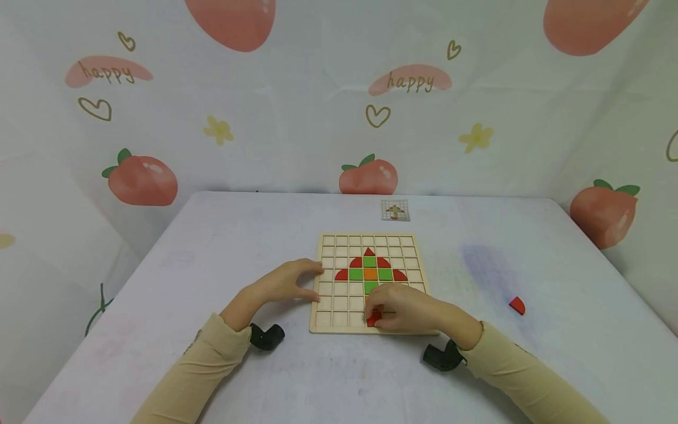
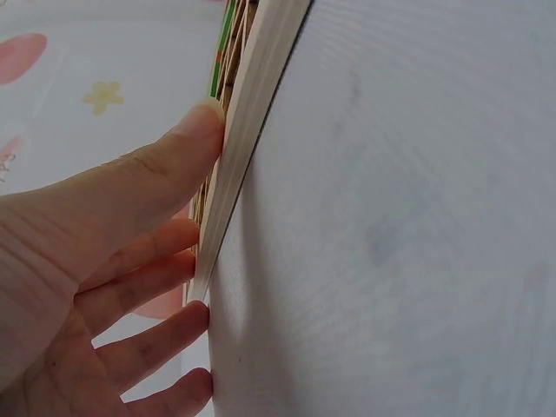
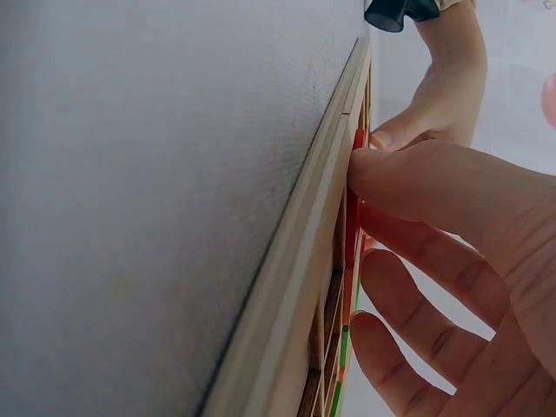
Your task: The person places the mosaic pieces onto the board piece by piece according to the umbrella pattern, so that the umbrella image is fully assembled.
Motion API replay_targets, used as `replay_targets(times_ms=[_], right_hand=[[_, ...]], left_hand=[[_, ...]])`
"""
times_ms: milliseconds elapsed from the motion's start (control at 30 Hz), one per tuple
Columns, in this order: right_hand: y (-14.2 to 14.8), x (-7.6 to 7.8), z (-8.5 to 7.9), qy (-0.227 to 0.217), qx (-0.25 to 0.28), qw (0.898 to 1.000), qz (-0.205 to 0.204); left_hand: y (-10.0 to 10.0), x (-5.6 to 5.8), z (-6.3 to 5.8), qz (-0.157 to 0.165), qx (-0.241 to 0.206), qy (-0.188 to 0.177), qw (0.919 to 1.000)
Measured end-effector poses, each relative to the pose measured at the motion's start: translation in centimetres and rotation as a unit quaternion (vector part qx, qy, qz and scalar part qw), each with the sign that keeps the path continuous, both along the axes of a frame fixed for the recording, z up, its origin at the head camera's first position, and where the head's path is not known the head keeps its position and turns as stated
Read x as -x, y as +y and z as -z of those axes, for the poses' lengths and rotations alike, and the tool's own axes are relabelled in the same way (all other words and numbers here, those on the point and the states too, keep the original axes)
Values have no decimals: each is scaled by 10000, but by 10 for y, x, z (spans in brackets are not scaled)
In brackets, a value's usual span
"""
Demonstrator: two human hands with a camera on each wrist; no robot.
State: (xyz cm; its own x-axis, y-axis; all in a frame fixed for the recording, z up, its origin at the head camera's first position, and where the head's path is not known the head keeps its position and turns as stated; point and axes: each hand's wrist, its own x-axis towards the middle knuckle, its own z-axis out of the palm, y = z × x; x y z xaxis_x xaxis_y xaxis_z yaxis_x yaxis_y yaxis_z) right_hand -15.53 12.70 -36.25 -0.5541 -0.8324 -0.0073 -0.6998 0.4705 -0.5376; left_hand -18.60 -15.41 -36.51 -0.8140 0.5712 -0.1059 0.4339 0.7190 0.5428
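A wooden grid board [image 1: 325,321] lies on the white table, with red, green and orange tiles set in its cells. Against its left edge rests my left hand [image 1: 281,282], thumb and fingers spread and loosely bent. In the left wrist view the thumb touches the board's rim [image 2: 246,113]. Over the board's near rows, my right hand [image 1: 405,307] pinches a red tile [image 1: 374,318] at a bottom-row cell. The right wrist view shows the thumb against this red tile [image 3: 353,217]; its far side is hidden by the fingers.
A loose red quarter-round tile [image 1: 517,305] lies on the table to the right. Behind the board is a small pattern card [image 1: 395,210] showing a similar coloured figure. A printed cloth [image 1: 296,118] hangs behind the table. Black wrist devices [image 1: 267,337] sit at both cuffs.
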Motion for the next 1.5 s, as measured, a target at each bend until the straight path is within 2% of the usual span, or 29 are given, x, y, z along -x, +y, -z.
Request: replay_targets(times_ms=[300, 467, 700, 867, 1200, 1367, 1500], right_hand=[[0, 1, 2, 40, 34, 10000, 15], [5, 2, 1, 161, 236, 9996, -27], [19, 7, -5, 80, 472, 9988, 140], [32, 13, -6, 211, 634, 9973, 302], [80, 30, -8, 560, 894, 9885, 1083], [110, 34, -11, 713, 698, 9803, 1704], [132, 34, -18, 622, 366, 9722, 2226]], left_hand=[[-1, 0, 1, 8, -24, 15, 10000], [-1, 0, 1, 10, -15, 31, 10000], [-1, 1, 1, 0, -28, 33, 10000], [-1, 2, 2, 32, -44, 72, 10000], [0, -1, 0, 55, -35, 104, 9999], [0, 0, 1, 63, -51, 127, 9999], [0, 0, 0, 72, -38, 141, 9999]])
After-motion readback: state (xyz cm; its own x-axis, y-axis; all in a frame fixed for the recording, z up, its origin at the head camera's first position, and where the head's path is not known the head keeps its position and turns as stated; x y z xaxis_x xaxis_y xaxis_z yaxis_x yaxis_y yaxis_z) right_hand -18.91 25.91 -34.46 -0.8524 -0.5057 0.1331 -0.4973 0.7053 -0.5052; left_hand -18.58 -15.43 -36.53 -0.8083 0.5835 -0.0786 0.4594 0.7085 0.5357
